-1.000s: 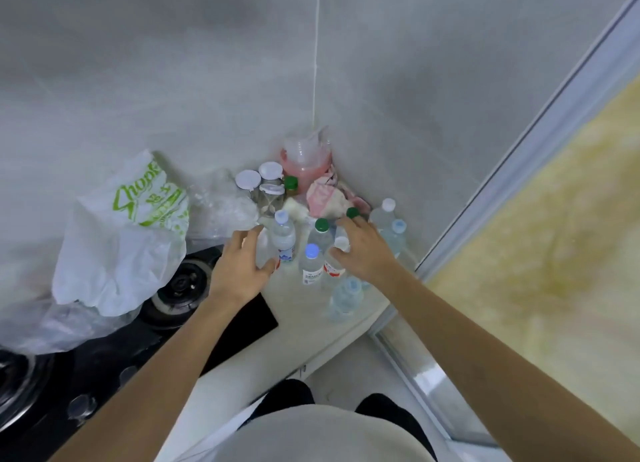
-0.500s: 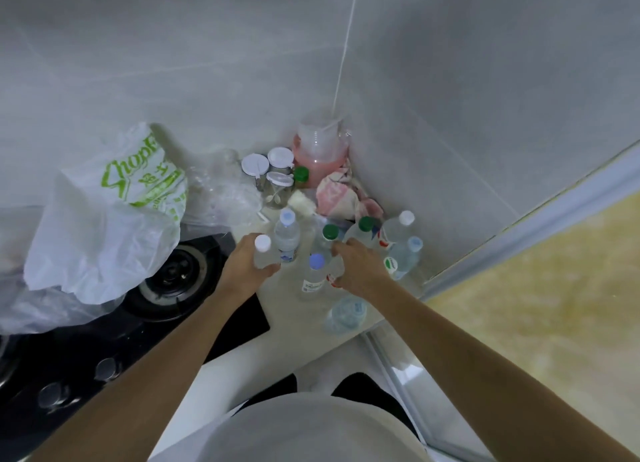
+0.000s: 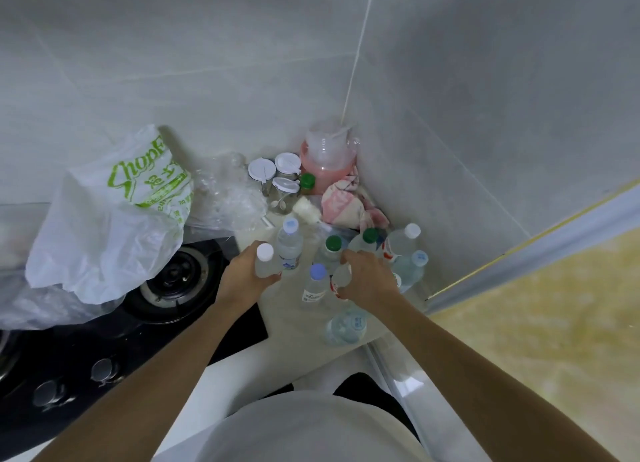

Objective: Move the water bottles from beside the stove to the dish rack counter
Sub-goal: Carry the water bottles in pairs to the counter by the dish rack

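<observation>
Several clear water bottles stand crowded in the counter corner right of the stove (image 3: 173,281). My left hand (image 3: 244,274) is closed around a white-capped bottle (image 3: 265,259) at the cluster's left edge. My right hand (image 3: 369,278) grips a red-labelled bottle (image 3: 341,276), whose cap is hidden under my fingers. Between my hands stand a pale-blue-capped bottle (image 3: 290,243) and a purple-blue-capped bottle (image 3: 317,281). Two green-capped bottles (image 3: 333,245) stand behind my right hand. More bottles (image 3: 405,240) stand at the right, and one (image 3: 346,326) lies near the counter's front edge.
A white shopping bag (image 3: 114,219) drapes over the stove's back left. Clear crumpled plastic (image 3: 228,198), white-lidded jars (image 3: 277,174), a pink jug (image 3: 327,160) and a pink cloth (image 3: 346,205) fill the corner. Tiled walls close in behind and to the right. Stove knobs (image 3: 104,371) sit near me.
My left hand has closed on the white-capped bottle and raised it slightly. My right hand has dropped from the bottle tops and wrapped around the red-labelled bottle.
</observation>
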{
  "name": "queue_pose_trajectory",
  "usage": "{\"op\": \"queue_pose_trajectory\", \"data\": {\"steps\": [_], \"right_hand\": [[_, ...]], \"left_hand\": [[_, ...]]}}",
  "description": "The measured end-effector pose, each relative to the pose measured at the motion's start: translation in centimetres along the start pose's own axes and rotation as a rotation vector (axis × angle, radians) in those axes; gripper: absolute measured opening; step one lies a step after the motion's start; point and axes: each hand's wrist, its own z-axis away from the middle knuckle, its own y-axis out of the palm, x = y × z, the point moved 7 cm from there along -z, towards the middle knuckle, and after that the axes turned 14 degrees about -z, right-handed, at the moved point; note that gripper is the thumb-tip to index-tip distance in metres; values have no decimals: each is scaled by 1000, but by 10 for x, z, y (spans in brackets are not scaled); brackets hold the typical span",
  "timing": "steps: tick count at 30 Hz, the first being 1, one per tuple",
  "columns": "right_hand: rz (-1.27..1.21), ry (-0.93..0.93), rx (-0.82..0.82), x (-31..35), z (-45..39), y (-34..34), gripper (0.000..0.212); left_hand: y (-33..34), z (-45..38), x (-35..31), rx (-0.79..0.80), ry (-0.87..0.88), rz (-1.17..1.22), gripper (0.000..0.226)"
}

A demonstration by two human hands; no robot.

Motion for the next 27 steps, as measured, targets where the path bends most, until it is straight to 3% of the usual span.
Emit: {"op": "queue_pose_trajectory", "data": {"steps": [7,18,22,27], "right_hand": [[-66,-82,-75,19,15,-59,54],[-119,-425,-193,90,72,-198,55],[-258,-592,-167,122,97,-222,59],[-450,-762,-6,169,123,-203,57]], "left_hand": [[-36,15,-25,-122,0,11,50],[-122,64,-97,-281,-46,21,55],[-157,116,-120,-426,-100,45,52],[-185,210,-136,-576,-190,122,51]]}}
